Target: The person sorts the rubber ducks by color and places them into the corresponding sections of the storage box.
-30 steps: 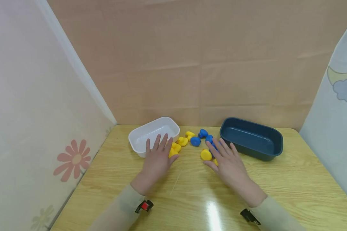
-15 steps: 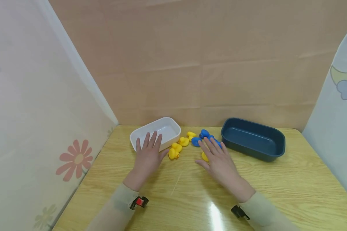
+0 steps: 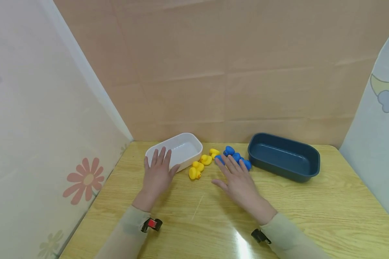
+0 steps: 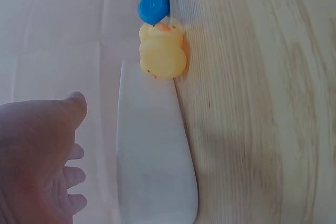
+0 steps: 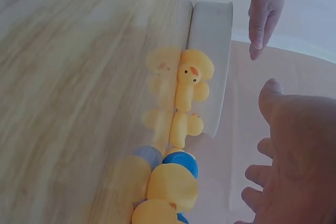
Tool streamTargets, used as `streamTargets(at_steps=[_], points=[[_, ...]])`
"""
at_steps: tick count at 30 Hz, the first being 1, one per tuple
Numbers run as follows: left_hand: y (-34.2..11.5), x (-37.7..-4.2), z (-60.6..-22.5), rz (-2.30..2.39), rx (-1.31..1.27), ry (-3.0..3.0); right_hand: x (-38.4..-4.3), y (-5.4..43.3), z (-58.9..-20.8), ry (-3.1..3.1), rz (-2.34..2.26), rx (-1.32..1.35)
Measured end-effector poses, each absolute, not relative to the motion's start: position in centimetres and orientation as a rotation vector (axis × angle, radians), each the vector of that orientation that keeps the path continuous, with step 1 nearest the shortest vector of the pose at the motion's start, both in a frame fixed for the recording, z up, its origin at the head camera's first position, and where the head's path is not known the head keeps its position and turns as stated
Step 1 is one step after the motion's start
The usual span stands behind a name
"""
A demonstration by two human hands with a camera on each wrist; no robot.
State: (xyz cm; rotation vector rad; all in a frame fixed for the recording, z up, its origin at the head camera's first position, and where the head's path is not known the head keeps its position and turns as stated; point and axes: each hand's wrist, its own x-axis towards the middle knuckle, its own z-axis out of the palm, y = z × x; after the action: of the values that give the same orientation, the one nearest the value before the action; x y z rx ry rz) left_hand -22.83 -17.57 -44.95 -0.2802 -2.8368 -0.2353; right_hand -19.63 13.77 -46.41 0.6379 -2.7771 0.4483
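My left hand, fingers spread and holding nothing, is over the near left side of a white basin. In the left wrist view it hangs beside the basin wall, apart from it. My right hand is spread above the toy ducks, also holding nothing. Several yellow rubber ducks line up along the basin's right side. Several blue rubber ducks cluster just beyond my right fingertips. More yellow ducks, hidden under my right hand in the head view, show in the right wrist view.
A dark blue basin stands at the back right of the wooden table. Behind the table hangs a plain tan cloth. Pale printed cloths close off both sides.
Both hands have drifted left, fingers still spread. The yellow ducks by the white basin came into full view, while the right hand now covers the nearer yellow ones. The ducks stayed put.
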Motion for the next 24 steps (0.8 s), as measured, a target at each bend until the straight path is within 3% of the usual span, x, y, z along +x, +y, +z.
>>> streamTargets(at_steps=[24], points=[[-22.5, -24.1, -47.2, -0.538, -0.046, -2.88, -20.8, 11.0, -47.3, -2.913, 0.623, 0.663]])
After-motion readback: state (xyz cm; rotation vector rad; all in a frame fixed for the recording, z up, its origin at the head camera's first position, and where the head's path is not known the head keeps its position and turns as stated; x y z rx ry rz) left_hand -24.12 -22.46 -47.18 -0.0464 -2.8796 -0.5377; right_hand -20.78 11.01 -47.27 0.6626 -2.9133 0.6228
